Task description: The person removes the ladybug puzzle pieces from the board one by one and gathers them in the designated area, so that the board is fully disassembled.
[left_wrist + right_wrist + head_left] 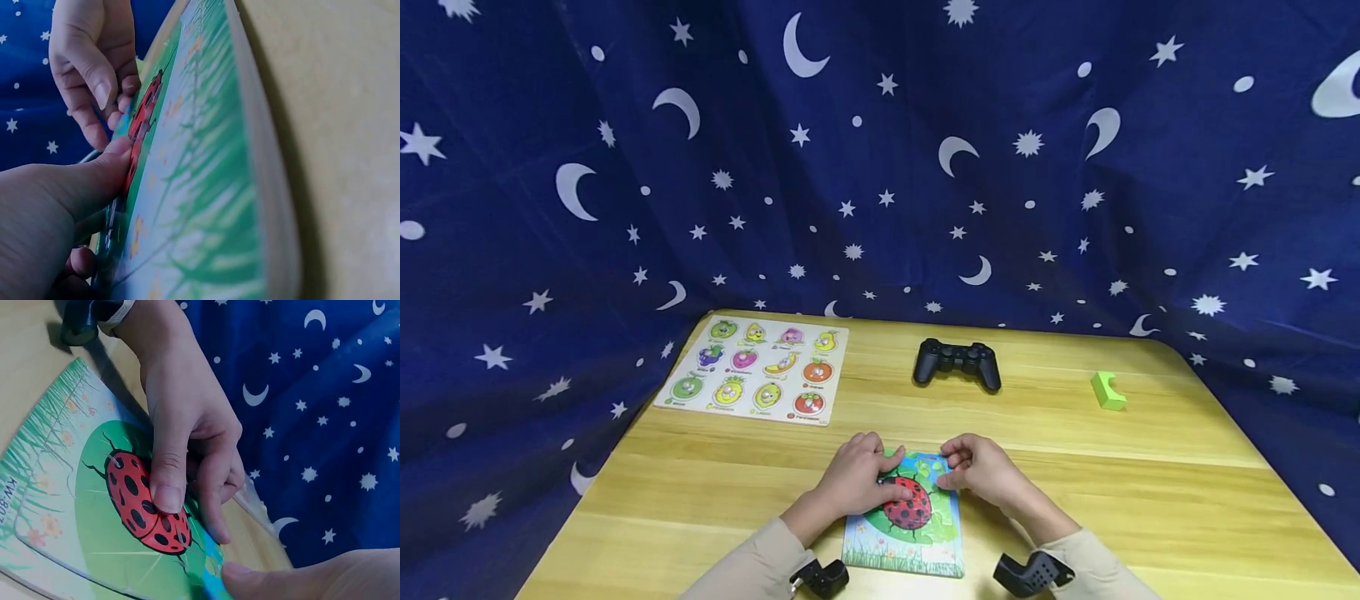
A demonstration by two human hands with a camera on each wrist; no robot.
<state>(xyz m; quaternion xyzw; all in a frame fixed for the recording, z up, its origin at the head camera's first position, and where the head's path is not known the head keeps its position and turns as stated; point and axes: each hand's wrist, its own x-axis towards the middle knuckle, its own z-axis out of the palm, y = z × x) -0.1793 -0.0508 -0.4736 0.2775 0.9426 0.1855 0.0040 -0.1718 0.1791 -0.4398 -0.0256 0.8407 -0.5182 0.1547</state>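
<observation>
A square ladybug puzzle (925,533) lies on the wooden table, its grassy edge towards me. My left hand (853,475) holds the puzzle at its left side. The left thumb rests on the red ladybug (134,494), and the index finger reaches over near the far edge. At the far right corner is my right hand (988,471), its thumb over the blue border and its loosely bent fingers right at the corner. Nothing shows between the right thumb and fingers in the left wrist view.
A fruit peg board (751,367) lies at the back left of the table (1037,433). Behind the puzzle sits a black game controller (957,365), with a green block (1108,391) farther right. A dark blue curtain (910,167) with moons and stars surrounds the table's back and sides.
</observation>
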